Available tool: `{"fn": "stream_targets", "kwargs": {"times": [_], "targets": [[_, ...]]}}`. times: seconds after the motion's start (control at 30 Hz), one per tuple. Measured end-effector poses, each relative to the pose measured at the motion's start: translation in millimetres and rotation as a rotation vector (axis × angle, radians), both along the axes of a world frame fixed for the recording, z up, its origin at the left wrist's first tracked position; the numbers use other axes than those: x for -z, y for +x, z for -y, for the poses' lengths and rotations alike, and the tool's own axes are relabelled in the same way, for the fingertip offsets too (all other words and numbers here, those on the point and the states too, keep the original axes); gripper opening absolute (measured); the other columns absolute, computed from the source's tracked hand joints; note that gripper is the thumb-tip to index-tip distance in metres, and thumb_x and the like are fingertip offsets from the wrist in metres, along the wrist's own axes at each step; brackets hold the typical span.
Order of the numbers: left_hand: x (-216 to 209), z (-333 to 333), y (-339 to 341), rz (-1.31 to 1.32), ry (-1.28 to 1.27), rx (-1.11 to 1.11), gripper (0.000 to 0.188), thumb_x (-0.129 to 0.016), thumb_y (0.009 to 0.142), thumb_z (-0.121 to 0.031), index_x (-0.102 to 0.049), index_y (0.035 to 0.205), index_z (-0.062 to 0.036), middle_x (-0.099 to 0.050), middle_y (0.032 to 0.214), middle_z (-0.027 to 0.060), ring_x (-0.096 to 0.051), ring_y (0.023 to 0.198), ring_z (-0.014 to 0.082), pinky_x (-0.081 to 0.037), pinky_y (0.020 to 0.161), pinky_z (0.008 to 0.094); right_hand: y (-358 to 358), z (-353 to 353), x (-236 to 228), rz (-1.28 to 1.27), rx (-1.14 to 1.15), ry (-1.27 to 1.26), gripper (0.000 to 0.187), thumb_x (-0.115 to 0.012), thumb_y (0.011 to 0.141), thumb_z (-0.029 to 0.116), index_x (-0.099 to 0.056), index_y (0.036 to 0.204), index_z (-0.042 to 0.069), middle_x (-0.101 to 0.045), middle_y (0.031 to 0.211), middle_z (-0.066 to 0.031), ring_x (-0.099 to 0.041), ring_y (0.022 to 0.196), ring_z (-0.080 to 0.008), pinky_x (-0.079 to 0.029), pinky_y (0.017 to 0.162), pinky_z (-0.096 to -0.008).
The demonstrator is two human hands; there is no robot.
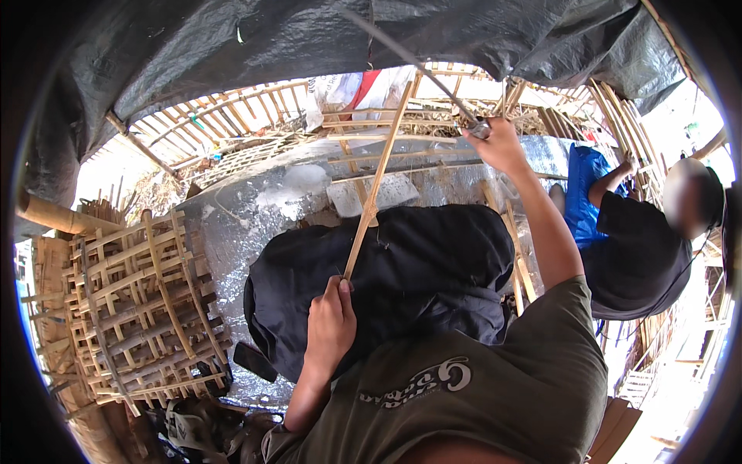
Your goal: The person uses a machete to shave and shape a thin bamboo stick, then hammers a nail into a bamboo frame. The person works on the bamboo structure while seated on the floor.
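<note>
White lettering [417, 387] runs in slanting lines across the front of the person's dark shirt [541, 371], below and right of the left hand's [332, 321] grip on the bamboo strip [379, 182]. Beyond that grip, left of the right hand [497, 145], a white-and-red sheet [332, 100] perhaps carries faint print, too small to read.

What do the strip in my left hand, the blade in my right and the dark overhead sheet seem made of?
Strip: probably bamboo, matt; pale tan, with a node-like bulge. Blade: likely metal, grey, straight; blur hides its finish. Sheet: apparently plastic tarpaulin, glossy, with creases catching light.
</note>
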State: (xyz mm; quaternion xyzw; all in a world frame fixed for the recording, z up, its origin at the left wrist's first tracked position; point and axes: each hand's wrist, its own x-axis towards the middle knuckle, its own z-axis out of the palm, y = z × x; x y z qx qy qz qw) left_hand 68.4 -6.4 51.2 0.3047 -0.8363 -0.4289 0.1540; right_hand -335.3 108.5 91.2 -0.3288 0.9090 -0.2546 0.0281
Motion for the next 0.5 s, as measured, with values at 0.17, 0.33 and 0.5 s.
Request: {"fn": "stream_targets", "kwargs": {"times": [0.17, 0.33, 0.5], "targets": [[0.8, -5.6, -9.7, -0.016, 0.001, -0.001, 0.016, -0.048, 0.106, -0.011, -0.057, 0.101, 0.0014, -0.066, 0.075, 0.0256, -0.065, 0.071, 0.0474, -0.05, 0.058, 0.0525, 75.9, 7.5, 19.5, -0.139, -0.198, 0.124, 0.024, -0.068, 0.084, 0.029, -0.076, 0.093, 0.008, -0.073, 0.08, -0.0206, -0.073, 0.08, -0.0384, -0.06, 0.076, -0.0462], [2.6, -15.7, -11.0, -0.029, -0.038, -0.028, 0.019, -0.048, 0.107, -0.011, -0.057, 0.097, 0.0026, -0.061, 0.069, 0.024, -0.065, 0.065, 0.0446, -0.045, 0.054, 0.0465, 125.2, 7.2, 16.2, -0.25, -0.317, 0.199, 0.027, -0.069, 0.068, 0.02, -0.077, 0.09, 0.008, -0.072, 0.08, -0.0178, -0.071, 0.081, -0.0392, -0.06, 0.078, -0.0479], [2.3, -10.6, -12.2, -0.09, -0.098, 0.013, 0.01, -0.052, 0.104, -0.008, -0.055, 0.102, 0.0015, -0.061, 0.067, 0.0261, -0.064, 0.065, 0.0464, -0.047, 0.051, 0.0522, 109.3, 18.2, 20.3, -0.374, -0.293, 0.298, 0.034, -0.072, 0.062, 0.021, -0.078, 0.094, 0.009, -0.073, 0.085, -0.0195, -0.071, 0.085, -0.0371, -0.059, 0.08, -0.0466]]}}
